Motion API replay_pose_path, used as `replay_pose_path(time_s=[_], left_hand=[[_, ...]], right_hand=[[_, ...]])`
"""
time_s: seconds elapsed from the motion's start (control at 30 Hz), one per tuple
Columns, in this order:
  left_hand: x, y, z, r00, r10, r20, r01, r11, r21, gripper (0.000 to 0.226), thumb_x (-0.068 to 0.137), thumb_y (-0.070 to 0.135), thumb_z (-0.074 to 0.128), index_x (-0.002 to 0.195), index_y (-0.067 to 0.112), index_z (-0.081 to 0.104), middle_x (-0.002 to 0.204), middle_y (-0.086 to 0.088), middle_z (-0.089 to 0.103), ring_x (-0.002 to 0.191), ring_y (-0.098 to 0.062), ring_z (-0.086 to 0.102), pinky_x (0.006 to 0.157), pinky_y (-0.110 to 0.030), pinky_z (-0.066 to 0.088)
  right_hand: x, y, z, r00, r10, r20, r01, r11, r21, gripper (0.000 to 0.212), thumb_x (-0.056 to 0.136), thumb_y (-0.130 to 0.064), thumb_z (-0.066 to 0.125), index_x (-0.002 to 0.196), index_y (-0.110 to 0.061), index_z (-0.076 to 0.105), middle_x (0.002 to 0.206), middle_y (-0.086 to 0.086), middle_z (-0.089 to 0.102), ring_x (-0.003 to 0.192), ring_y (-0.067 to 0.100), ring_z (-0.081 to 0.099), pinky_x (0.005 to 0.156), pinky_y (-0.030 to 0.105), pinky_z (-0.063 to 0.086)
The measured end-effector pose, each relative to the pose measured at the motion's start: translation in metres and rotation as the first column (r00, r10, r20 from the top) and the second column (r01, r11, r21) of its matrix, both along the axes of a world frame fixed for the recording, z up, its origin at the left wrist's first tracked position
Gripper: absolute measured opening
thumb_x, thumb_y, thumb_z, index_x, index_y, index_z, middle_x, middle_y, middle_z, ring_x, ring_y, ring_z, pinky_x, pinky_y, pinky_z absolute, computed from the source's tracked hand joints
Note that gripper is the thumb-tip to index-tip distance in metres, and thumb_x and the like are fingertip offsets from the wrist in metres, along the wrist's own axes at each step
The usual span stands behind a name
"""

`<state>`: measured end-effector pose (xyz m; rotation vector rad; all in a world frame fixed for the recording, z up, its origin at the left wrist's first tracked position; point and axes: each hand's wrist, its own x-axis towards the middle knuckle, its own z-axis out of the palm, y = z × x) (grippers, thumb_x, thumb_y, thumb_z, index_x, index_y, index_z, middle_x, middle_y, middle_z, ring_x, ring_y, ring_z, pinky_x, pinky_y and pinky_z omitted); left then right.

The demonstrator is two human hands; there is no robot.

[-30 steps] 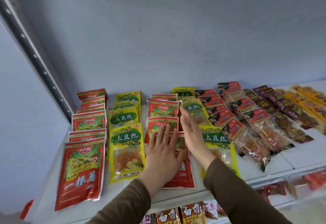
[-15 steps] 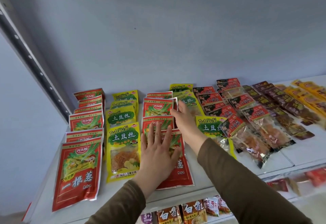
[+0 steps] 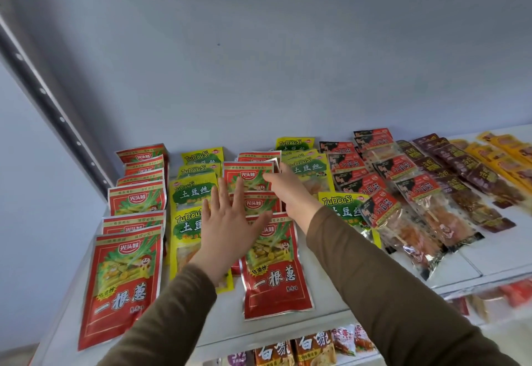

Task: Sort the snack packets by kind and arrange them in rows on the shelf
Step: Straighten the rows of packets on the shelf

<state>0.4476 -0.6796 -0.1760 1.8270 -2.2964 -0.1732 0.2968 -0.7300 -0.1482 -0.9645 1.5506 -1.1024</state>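
Both hands (image 3: pixel 230 227) further back — over red packets (image 3: pixel 249 177)

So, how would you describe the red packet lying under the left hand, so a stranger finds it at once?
On the white shelf, look at the third row from the left, the second red row. The packet is the frontmost there, nearest the shelf edge, with the left hand over its top. Unlike its overlapped neighbours behind, its whole lower label shows.

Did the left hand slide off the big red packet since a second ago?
Yes, partly. The left hand has shifted leftward off the front red packet toward the yellow packet beside it, with its fingers spread flat.
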Motion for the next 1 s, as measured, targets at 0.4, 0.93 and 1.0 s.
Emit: replay_pose_path(time_s=[0.4, 0.93, 1.0], left_hand=[[-0.007, -0.038, 0.024, 0.92, 0.096, -0.38, -0.064, 0.993, 0.098, 0.084, 0.094, 0.071, 0.042, 0.158, 0.022, 0.022, 0.162, -0.014, 0.026, 0.149, -0.037, 0.028, 0.119, -0.051, 0.029], [-0.03, -0.115, 0.044, 0.428, 0.575, -0.698, -0.052, 0.786, 0.616, 0.077, 0.093, 0.019, 0.072, 0.151, 0.014, 0.022, 0.115, -0.019, 0.066, 0.086, -0.033, 0.072, 0.063, -0.044, 0.059], [-0.026, -0.124, 0.039, 0.219, 0.65, -0.727, 0.007, 0.744, 0.668, 0.066, 0.088, 0.022, 0.075, 0.143, 0.007, 0.04, 0.108, -0.019, 0.073, 0.082, -0.034, 0.076, 0.065, -0.049, 0.062]], right_hand=[[-0.004, -0.027, -0.008, 0.999, -0.045, -0.006, 0.045, 0.999, 0.006, 0.042, 0.098, -0.023, 0.059, 0.137, -0.013, 0.046, 0.122, 0.008, 0.066, 0.1, 0.023, 0.068, 0.08, 0.039, 0.059], [-0.006, -0.063, -0.013, 0.952, -0.046, 0.302, 0.018, 0.995, 0.096, 0.036, 0.094, -0.009, 0.066, 0.128, -0.004, 0.054, 0.104, 0.016, 0.073, 0.076, 0.028, 0.074, 0.057, 0.034, 0.059], [-0.009, -0.065, -0.015, 0.933, -0.049, 0.356, 0.033, 0.998, 0.051, 0.033, 0.096, -0.01, 0.064, 0.127, -0.004, 0.057, 0.104, 0.016, 0.074, 0.075, 0.027, 0.074, 0.057, 0.033, 0.059]])
